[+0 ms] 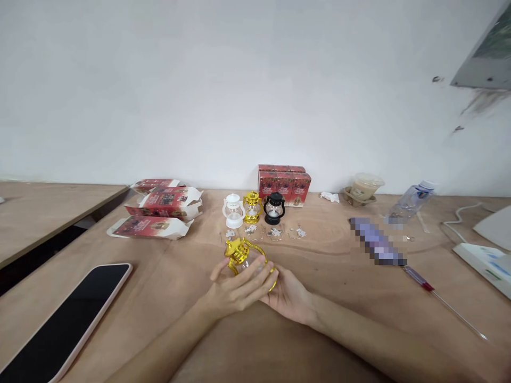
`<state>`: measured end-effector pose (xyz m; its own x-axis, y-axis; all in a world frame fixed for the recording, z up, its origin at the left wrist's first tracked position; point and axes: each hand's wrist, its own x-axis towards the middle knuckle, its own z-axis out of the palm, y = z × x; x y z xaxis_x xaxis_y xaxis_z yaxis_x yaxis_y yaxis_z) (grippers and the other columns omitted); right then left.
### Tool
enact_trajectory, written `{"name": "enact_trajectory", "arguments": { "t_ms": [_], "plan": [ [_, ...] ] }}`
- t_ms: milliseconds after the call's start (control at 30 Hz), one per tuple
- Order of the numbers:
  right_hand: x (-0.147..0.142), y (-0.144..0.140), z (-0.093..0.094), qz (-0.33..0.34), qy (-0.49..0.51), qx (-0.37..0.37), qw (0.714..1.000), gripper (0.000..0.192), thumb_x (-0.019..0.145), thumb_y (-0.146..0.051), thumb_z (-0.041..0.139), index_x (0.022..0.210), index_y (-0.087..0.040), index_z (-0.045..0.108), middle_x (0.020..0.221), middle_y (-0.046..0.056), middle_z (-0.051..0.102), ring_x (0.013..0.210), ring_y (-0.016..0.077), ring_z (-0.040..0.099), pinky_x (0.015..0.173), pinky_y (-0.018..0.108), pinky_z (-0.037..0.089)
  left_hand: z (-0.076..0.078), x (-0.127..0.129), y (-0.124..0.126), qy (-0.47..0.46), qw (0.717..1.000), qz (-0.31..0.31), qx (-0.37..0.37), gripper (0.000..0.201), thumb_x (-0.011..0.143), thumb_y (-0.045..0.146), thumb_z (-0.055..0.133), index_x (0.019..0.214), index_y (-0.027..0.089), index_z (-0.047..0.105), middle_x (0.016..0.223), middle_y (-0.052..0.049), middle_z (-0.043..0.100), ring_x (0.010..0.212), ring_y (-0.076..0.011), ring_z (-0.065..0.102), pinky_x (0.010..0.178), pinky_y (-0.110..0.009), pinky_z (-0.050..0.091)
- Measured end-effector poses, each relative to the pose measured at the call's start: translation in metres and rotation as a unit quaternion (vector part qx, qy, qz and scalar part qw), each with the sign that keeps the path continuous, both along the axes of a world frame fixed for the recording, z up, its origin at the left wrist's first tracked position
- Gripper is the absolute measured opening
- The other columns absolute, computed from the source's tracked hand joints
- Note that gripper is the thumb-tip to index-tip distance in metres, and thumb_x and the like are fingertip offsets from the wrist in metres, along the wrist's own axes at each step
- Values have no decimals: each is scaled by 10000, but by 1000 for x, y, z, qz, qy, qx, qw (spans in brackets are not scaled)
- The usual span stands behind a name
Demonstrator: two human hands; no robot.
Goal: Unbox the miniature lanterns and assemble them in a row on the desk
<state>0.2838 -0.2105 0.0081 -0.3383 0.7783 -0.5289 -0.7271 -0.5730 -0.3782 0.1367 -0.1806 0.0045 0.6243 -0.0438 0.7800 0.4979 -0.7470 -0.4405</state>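
My left hand and right hand grip the gold lantern (light, probably brittle plastic) around its clear body.

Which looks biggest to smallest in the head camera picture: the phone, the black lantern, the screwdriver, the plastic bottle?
1. phone, though it lies nearest the camera, which enlarges it.
2. screwdriver, long but thin.
3. plastic bottle, lying on its side.
4. black lantern.
Bottle and lantern sit farther back, so their true sizes are unsure.
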Motion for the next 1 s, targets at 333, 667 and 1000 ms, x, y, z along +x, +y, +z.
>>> {"name": "enact_trajectory", "arguments": {
  "t_ms": [333, 667, 1000],
  "plan": [
    [62, 20, 14, 181, -316, 80, 928, 113, 712, -82, 586, 731, -104, 695, 724, 55, 684, 702, 100, 670, 799, 184, 546, -7, -3, 11, -89, 991, 48, -90, 260, 841, 140, 549, 1054, 257, 640, 968, 14, 729, 1045, -180, 593, 1096, -422, 131],
    [129, 129, 64, 304, -683, 222, 625, 144, 562, -26, 609, 511, -155, 646, 574, 38, 679, 644, 182, 669, 681, 269, 540, -7, -3, 11, -79, 993, 21, -82, 266, 861, 122, 517, 1064, 250, 632, 945, 15, 723, 1046, -168, 588, 1069, -410, 182],
    [113, 137, 48, 365, -792, 301, 386, 182, 502, -47, 583, 603, -156, 687, 606, -6, 647, 642, 165, 584, 533, 202, 382, -8, -1, 11, -75, 993, 15, -89, 273, 868, 126, 509, 1067, 261, 636, 961, 13, 730, 1026, -163, 601, 1094, -418, 138]
  ]
}}
